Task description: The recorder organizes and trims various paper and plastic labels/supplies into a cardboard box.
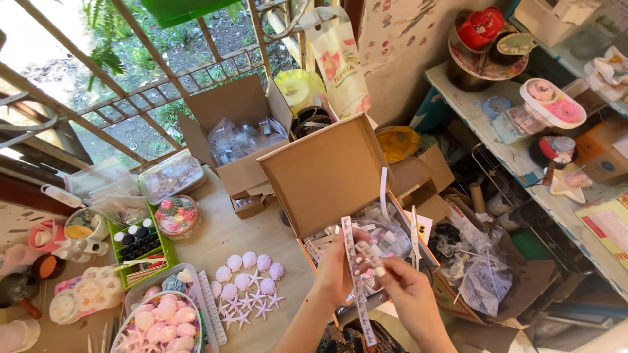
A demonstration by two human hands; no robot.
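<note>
My left hand [337, 271] and my right hand [400, 282] are raised together over an open brown cardboard box [327, 173]. Both pinch a long narrow strip of printed paper tape [358, 287] that hangs down between them. The box's lid stands upright behind the hands. Inside the box lie small clear-wrapped items [383, 235] and white paper strips, partly hidden by my fingers.
Pink and white shell and starfish shapes [248, 284] lie on the wooden table. A bowl of similar pieces [160, 323], a green tray of small bottles [140, 252] and a second open carton [239, 137] stand to the left. Cluttered shelves [523, 117] fill the right.
</note>
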